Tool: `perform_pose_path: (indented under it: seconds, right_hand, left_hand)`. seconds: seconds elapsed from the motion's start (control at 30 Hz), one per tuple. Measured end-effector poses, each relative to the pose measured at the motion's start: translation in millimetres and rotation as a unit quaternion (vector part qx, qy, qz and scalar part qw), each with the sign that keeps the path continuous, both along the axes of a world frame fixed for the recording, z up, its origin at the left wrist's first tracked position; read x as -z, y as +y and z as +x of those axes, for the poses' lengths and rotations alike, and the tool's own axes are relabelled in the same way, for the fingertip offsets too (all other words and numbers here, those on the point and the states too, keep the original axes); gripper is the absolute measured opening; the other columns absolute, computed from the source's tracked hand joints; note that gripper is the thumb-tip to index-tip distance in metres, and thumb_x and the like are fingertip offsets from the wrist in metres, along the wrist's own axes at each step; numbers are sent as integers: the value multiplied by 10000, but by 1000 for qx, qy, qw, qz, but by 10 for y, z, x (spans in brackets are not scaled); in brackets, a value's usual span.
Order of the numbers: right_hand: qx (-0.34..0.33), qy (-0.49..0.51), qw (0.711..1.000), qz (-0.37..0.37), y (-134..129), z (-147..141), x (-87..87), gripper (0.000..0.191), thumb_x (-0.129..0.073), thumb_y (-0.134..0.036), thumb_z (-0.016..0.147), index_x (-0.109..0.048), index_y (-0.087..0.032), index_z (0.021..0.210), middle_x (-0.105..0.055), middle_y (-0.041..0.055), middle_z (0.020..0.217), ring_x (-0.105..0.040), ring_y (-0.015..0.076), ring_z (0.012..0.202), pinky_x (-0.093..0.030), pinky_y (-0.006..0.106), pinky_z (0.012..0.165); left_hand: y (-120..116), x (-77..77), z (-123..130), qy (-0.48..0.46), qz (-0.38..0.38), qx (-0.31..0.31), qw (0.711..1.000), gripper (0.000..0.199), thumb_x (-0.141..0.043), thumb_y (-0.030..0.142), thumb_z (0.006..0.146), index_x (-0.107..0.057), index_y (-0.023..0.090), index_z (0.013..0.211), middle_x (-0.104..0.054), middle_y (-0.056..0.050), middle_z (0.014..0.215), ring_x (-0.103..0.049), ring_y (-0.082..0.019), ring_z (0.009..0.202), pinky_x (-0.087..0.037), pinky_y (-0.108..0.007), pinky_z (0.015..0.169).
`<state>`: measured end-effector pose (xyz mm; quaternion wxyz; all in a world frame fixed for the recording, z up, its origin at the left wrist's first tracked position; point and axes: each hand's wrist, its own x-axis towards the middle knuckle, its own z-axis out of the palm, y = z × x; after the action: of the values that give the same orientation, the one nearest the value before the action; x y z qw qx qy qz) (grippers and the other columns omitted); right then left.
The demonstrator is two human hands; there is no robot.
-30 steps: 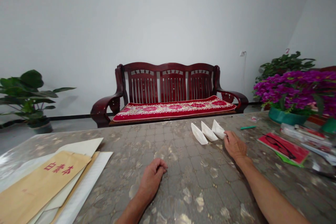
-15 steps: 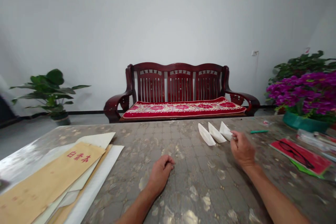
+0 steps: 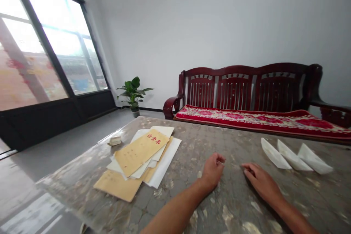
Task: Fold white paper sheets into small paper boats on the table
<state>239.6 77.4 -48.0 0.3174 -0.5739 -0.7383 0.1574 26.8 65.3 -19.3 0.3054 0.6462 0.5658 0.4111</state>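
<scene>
Three white folded paper boats stand in a slanting row on the patterned table at the right: a left boat (image 3: 274, 154), a middle boat (image 3: 293, 156) and a right boat (image 3: 315, 159). My right hand (image 3: 260, 181) rests on the table to the left of and nearer than the boats, apart from them. Its fingers stretch out loosely and hold nothing. My left hand (image 3: 213, 171) lies on the tabletop further left, its fingers curled in, and nothing shows in it. Between it and the table's left side lies a stack of papers with a tan notebook (image 3: 142, 151) on top.
White sheets (image 3: 164, 164) and another tan cover (image 3: 117, 184) stick out of the stack. A small pale block (image 3: 115, 140) sits near the table's left edge. Past the table are a wooden bench (image 3: 233, 87) with a red cover and a potted plant (image 3: 134, 93).
My view has swung to the left. My right hand has let go of the right boat and moved back toward my left hand. The left hand stays curled on the table.
</scene>
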Motion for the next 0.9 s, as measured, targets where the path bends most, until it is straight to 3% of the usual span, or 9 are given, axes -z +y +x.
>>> perform_pose_path:
  seconds: [0.17,0.27,0.4,0.57,0.73,0.9]
  right_hand:
    - [-22,-22,1000,1,-1,72,8,374,-402,-454,846,-678,-235,972,-686,72,1020,-648,243,940,-494,353,855]
    - [-22,-28,999,9,5,63,4,367,-399,-447,842,-681,-242,959,-683,71,1030,-648,246,957,-492,356,863]
    - [-24,-28,999,6,34,48,-4,343,-414,-426,824,-685,-242,926,-687,63,1001,-651,241,938,-494,350,855]
    - [-19,-23,1000,5,49,39,-27,312,-444,-407,797,-694,-247,892,-695,52,980,-650,238,911,-500,346,831]
    - [-20,-18,1000,4,49,38,-36,304,-452,-405,787,-698,-250,875,-700,49,977,-653,240,916,-501,342,831]
    - [-19,-14,1000,1,47,42,-29,304,-456,-408,786,-699,-248,876,-704,51,964,-652,242,897,-502,345,822]
  left_hand:
    - [54,-320,-447,102,25,-72,992,327,-462,39,760,-684,200,938,-712,-20,989,-624,-156,960,-462,-279,907]
    - [30,-512,-910,182,23,-135,974,345,-486,56,763,-675,215,1005,-688,-36,1095,-573,-190,1102,-388,-317,1013]
    - [-123,-644,-1579,289,-15,-187,939,328,-478,83,800,-660,215,1038,-666,-59,1111,-565,-207,1106,-388,-332,1003]
    - [-275,-638,-2166,402,-82,-223,884,394,-617,267,786,-607,202,1175,-537,-149,1305,-470,-354,1228,-391,-503,983]
    - [-258,-510,-2428,454,-145,-219,851,399,-522,213,836,-553,219,1233,-522,-146,1318,-586,-291,1110,-477,-413,859]
    - [-217,-458,-2533,475,-166,-219,836,480,-455,189,855,-458,180,1334,-591,-167,1240,-610,-285,1103,-476,-395,864]
